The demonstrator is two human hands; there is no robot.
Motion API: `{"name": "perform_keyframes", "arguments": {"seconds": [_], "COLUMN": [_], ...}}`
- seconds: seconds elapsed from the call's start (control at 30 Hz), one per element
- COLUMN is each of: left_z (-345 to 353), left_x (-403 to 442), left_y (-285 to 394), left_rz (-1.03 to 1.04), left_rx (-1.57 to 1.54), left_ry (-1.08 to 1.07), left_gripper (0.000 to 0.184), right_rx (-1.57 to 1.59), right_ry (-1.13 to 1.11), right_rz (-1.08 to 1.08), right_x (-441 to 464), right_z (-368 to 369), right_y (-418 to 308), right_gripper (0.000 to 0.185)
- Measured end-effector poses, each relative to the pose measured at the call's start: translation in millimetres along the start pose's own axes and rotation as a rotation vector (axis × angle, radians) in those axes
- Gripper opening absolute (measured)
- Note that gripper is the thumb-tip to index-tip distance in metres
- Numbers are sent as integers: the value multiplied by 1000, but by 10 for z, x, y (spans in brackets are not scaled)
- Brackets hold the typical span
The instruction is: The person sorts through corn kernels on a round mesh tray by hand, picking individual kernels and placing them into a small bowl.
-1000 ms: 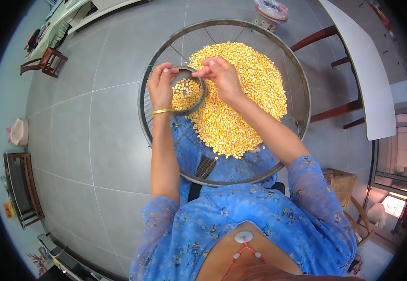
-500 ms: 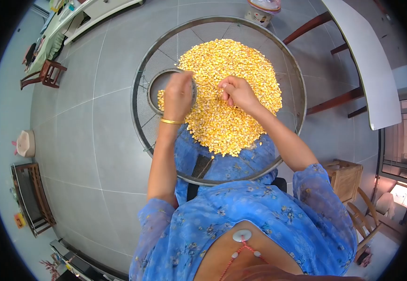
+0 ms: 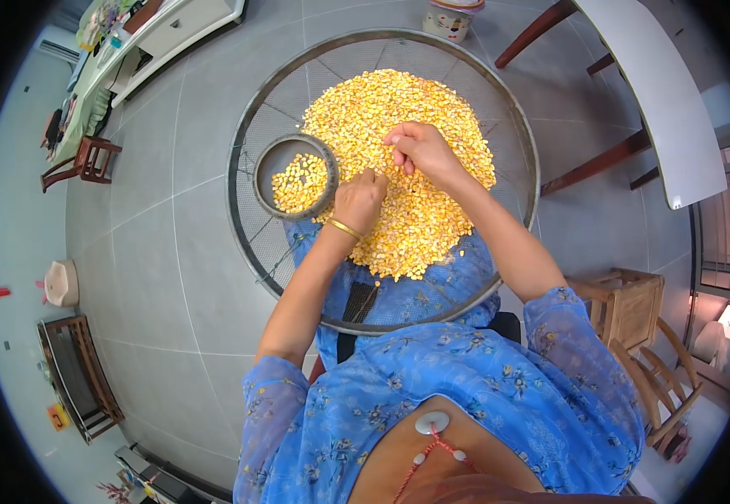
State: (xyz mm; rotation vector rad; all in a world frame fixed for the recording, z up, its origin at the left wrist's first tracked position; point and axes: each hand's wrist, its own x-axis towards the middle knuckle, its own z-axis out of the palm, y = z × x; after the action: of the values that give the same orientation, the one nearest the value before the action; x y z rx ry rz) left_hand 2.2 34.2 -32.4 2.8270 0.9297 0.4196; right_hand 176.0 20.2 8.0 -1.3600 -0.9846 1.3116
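Observation:
A heap of yellow corn kernels (image 3: pixel 419 223) lies in a large round mesh sieve (image 3: pixel 535 160) across the lap. At the heap's left edge sits a small dark bowl (image 3: pixel 332 172), with some kernels gathered in it. My left hand (image 3: pixel 360 202), a gold bangle at its wrist, is closed with its fingertips down at the kernels, just right of the bowl. Over the upper middle of the heap, my right hand (image 3: pixel 422 151) is curled, thumb and fingers together. What either hand holds, if anything, is too small or hidden.
A white-topped table (image 3: pixel 667 109) with dark red legs stands at the right. Beyond the sieve is a patterned bin (image 3: pixel 447 23). A small wooden stool (image 3: pixel 94 160) is at the far left, and a wooden chair (image 3: pixel 659 378) is at the lower right.
My left hand has moved from over the bowl rightward and down to the heap, uncovering the kernels in the bowl. My right hand stays over the heap, almost unmoved. The view has shifted slightly.

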Motion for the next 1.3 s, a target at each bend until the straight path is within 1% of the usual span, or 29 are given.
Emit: {"name": "perform_keyframes", "arguments": {"seconds": [0.17, 0.23, 0.27, 0.3, 0.33, 0.37, 0.4, 0.43, 0.47, 0.5, 0.53, 0.57, 0.6, 0.67, 0.7, 0.73, 0.8, 0.93, 1.0, 1.07, 1.13, 1.17, 1.23, 1.27, 1.3], "left_z": [16, -45, -82, -146, -204, -262, -300, -325, -362, -512, -639, -712, -739, -784, -749, -684, -566, -443, -438, -428, -389, -363, -299, -249, -185], "left_x": [-13, -13, -31, -31, -28, -26, -21, 6, -6, 8, 23, 37, 27, -2, -36, -66, -122, -150, -127, -115, -115, -112, -103, -108, -116], "left_y": [36, 49, 48, 50, 25, -19, -61, -93, -125, -114, -91, -68, -76, -129, -153, -185, -233, -236, -215, -183, -174, -165, -136, -138, -144], "left_rz": [-40, -52, -76, -101, -103, -155, -207, -233, -234, -424, -613, -628, -628, -572, -583, -582, -675, -719, -745, -756, -787, -787, -721, -723, -661], "left_rx": [8, 8, -51, -110, -112, -247, -384, -554, -558, -989, -1420, -1568, -1571, -1972, -2055, -2058, -2206, -2123, -1946, -1890, -1727, -1726, -1569, -1567, -1458], "left_ry": [-33, -34, 30, 92, 95, 136, 176, 248, 249, 195, 130, 186, 189, 231, 244, 246, 217, 171, 140, 152, 140, 141, 174, 175, 187], "left_gripper": [5, 5, 5, 6, 6, 7, 8, 7, 7, 7, 7, 5, 5, 6, 8, 8, 9, 9, 7, 5, 4, 4, 4, 4, 5], "right_rx": [-64, -242, -246, -433, -618, -757, -759, -854, -950, -1037, -1042, -1105, -1168, -1168, -1164, -1168, -1185, -1243, -1261, -1273, -1285, -1239, -1190, -1075, -960], "right_ry": [-19, -42, -43, -39, -34, -70, -70, -82, -95, -128, -132, -126, -120, -118, -116, -117, -83, -109, -122, -138, -152, -127, -105, -100, -95], "right_rz": [47, 90, 90, -48, -188, -156, -154, -177, -199, -169, -168, -210, -252, -266, -279, -279, -216, -219, -230, -222, -214, -193, -174, -177, -179], "right_x": [40, 72, 82, 57, 35, 15, -23, -55, -72, -71, -78, -90, -105, -113, -114, -113, -111, -118, -140, -156, -156, -134, -100, -77, -67], "right_z": [-43, -44, -39, -6, 18, 10, 45, 82, 113, 140, 166, 193, 217, 241, 247, 250, 259, 265, 271, 267, 241, 227, 193, 153, 133], "right_y": [39, 119, 190, 211, 229, 237, 223, 217, 216, 227, 259, 303, 314, 311, 303, 298, 294, 324, 295, 265, 282, 339, 357, 358, 301], "right_gripper": [17, 12, 12, 12, 12, 12, 12, 12, 11, 15, 15, 12, 9, 8, 8, 8, 8, 7, 7, 7, 8, 9, 10, 10, 11]}}
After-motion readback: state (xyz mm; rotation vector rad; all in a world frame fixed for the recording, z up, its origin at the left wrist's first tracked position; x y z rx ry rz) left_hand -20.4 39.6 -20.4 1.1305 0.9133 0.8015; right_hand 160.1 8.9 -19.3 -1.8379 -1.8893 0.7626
